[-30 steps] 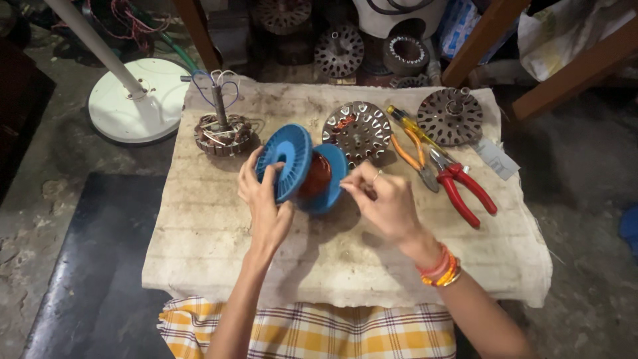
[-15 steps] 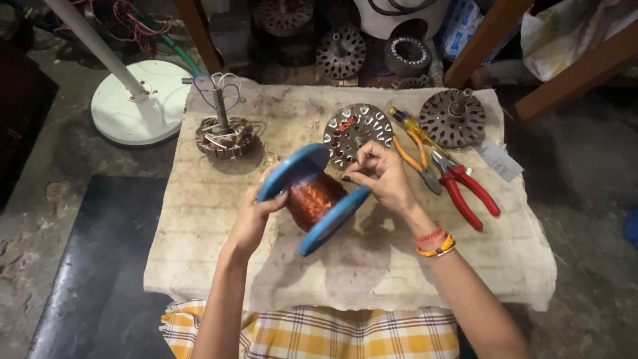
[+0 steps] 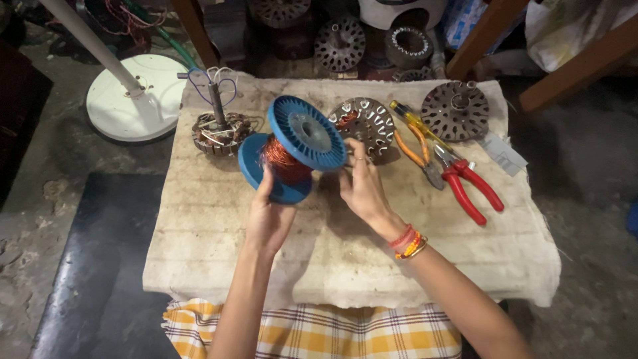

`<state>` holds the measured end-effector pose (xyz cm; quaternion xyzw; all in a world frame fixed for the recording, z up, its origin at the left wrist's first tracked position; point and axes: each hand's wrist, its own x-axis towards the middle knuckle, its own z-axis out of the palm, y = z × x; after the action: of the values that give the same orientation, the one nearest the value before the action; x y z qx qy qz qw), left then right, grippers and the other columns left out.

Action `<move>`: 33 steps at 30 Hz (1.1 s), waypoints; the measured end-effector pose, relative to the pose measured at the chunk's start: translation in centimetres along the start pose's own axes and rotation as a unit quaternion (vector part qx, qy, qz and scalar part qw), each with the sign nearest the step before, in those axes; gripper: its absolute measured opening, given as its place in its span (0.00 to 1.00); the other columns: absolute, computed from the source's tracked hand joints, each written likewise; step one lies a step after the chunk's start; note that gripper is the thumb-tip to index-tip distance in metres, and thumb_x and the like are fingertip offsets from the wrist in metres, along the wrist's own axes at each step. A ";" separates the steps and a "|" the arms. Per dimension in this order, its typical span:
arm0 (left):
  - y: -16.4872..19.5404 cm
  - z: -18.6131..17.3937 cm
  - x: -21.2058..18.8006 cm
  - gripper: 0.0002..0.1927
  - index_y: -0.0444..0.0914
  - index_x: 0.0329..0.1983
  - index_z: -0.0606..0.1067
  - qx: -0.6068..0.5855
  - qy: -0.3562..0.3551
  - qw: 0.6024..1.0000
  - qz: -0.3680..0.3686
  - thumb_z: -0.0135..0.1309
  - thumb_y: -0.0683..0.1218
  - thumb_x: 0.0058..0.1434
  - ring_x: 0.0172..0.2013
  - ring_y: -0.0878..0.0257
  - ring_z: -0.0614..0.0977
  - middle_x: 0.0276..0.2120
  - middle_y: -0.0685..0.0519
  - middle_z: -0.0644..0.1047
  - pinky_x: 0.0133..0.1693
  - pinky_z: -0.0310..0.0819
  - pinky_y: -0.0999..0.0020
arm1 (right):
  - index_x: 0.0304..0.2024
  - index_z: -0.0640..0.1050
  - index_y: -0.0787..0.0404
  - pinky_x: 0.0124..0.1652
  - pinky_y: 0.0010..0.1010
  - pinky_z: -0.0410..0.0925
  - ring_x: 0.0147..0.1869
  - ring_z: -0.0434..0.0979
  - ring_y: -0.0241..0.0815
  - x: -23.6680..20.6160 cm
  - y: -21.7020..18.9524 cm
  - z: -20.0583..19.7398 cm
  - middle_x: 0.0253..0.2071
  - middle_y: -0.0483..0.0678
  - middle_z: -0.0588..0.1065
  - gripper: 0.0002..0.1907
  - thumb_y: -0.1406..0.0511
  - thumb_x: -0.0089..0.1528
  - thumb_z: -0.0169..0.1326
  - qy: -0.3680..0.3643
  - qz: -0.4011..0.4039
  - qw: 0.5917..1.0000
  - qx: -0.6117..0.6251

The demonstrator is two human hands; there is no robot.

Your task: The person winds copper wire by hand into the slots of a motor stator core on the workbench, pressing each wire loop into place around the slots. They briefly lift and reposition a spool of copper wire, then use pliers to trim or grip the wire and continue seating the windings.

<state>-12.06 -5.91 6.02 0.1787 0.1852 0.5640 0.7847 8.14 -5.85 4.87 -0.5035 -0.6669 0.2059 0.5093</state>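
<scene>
A single head-worn camera looks steeply down and slightly forward from above the person's lap. It sits close over the cloth-covered low table (image 3: 345, 266), with both forearms entering from the bottom edge. The table fills the middle of the frame; the grey concrete floor (image 3: 591, 186) borders it, and cluttered metal parts line the top.

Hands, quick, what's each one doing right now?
Left hand: closed on the blue spool of copper wire, grip at its lower flange.
Right hand: fingers at the spool's edge; grip cannot be told.

The blue spool (image 3: 296, 147) has been turned, one flange now facing the camera.
</scene>
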 end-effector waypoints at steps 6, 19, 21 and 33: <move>0.1 -0.7 0.3 0.32 0.32 0.72 0.64 0.216 0.131 0.963 0.091 0.53 0.53 0.70 0.60 0.57 0.69 0.68 0.43 0.69 0.62 0.56 0.57 | 0.68 0.63 0.57 0.58 0.42 0.66 0.52 0.79 0.46 1.8 1.3 -0.6 0.42 0.47 0.81 0.32 0.76 0.62 0.55 0.067 -0.057 0.979 -0.185; 1.5 2.0 -1.1 0.30 0.35 0.50 0.73 0.793 0.117 0.490 0.343 0.58 0.39 0.39 0.72 0.41 0.56 0.73 0.44 0.59 0.69 0.41 0.42 | 0.66 0.65 0.57 0.64 0.45 0.57 0.55 0.74 0.44 4.5 3.6 -3.7 0.40 0.42 0.79 0.31 0.73 0.60 0.56 0.066 -0.135 0.958 -0.243; 2.6 1.8 -1.3 0.32 0.37 0.48 0.76 0.836 0.090 0.431 0.327 0.64 0.42 0.34 0.69 0.42 0.56 0.70 0.46 0.61 0.65 0.42 0.42 | 0.67 0.65 0.58 0.64 0.45 0.57 0.58 0.74 0.44 4.4 4.0 -4.0 0.40 0.41 0.80 0.30 0.73 0.62 0.55 0.084 -0.141 0.957 -0.239; -6.2 -2.1 -2.1 0.24 0.36 0.65 0.72 0.805 -0.257 0.392 0.364 0.57 0.40 0.66 0.65 0.48 0.71 0.64 0.44 0.71 0.65 0.67 0.51 | 0.68 0.61 0.61 0.66 0.38 0.66 0.57 0.80 0.42 5.3 4.5 -5.5 0.43 0.46 0.81 0.30 0.78 0.66 0.53 0.152 -0.092 0.979 -0.098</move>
<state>-8.63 -9.57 1.29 0.9139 0.2603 0.3115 0.0058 15.24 -0.67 5.97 -0.5131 -0.6418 0.0131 0.5698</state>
